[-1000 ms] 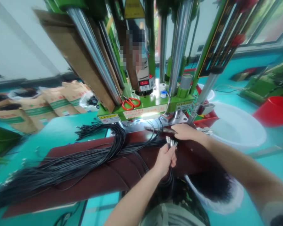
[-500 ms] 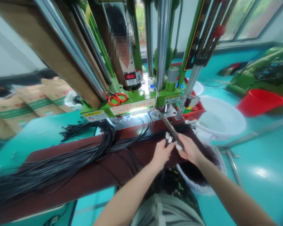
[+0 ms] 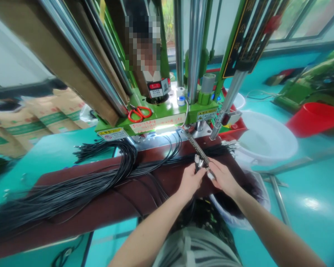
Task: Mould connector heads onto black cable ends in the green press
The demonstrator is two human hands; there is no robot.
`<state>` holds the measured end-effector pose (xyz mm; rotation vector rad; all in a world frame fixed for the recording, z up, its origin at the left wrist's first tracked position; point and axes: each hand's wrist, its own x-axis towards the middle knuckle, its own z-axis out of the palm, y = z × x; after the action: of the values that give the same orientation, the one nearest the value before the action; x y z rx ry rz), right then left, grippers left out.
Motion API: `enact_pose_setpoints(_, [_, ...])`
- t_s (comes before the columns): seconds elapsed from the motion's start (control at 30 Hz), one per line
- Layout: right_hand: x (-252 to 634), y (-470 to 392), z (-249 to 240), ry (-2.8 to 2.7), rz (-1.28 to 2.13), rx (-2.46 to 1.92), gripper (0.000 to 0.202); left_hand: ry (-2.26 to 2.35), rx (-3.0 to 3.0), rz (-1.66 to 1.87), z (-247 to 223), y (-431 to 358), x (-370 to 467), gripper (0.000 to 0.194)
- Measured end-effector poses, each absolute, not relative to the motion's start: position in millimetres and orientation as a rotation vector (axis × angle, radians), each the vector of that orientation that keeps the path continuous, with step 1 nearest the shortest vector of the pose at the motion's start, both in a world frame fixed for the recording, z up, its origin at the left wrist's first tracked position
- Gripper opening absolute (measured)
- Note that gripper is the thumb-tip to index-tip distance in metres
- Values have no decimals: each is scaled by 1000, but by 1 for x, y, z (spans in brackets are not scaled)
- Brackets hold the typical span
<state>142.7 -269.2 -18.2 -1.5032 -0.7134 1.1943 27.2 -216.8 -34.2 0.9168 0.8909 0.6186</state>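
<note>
My left hand [image 3: 191, 180] is closed on a small bunch of cables with silvery connector ends [image 3: 198, 161]. Close beside it, my right hand [image 3: 222, 177] has its fingers at a narrow metal bar [image 3: 198, 149], which slants up and left towards the machine. Something small and white shows between the right fingers, too small to name. Both hands are over the right part of the brown table [image 3: 167, 178]. A thick bundle of black cables [image 3: 80, 189] runs across the table to the left, and more cable ends lie behind the hands.
The green machine [image 3: 169, 118] stands behind the table, with red-handled scissors [image 3: 139, 114] on its ledge. A lined bin [image 3: 263, 193] is below right; a white tub [image 3: 269, 137] and red bucket [image 3: 314, 118] stand farther right. Paper sacks [image 3: 52, 115] are at left.
The camera view has shifted slightly, so the machine appears a little farther right. Both hands keep nearly the same pose beside the metal bar.
</note>
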Motion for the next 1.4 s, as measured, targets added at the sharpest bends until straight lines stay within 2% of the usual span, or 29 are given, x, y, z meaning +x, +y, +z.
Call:
enact_pose_setpoints(0.13, [146,-269,-25,-602,1222,-1422,49,862,917,739,-29,-207,23,31])
enact_pose_setpoints(0.33, [150,-270,-33,-632,1229,-1373,50,847,940,512,-26,-207,23,31])
enact_pose_setpoints(0.6, [149,-273,-31,-719,1194,-1442,56,852,897,470,-28,-206,25,26])
enact_pose_setpoints(0.77, [147,-273,-29,-833,1165,-1541,57,887,964,589,-29,-210,25,28])
enact_pose_setpoints(0.97, [149,-271,-31,-582,1253,-1457,52,839,907,862,-25,-195,18,29])
enact_pose_setpoints(1.1, [150,-269,-28,-564,1264,-1402,50,886,821,781,-25,-194,19,29])
enact_pose_setpoints(1.4, [152,-269,-23,-565,1342,-1381,59,970,1158,774,-39,-200,26,30])
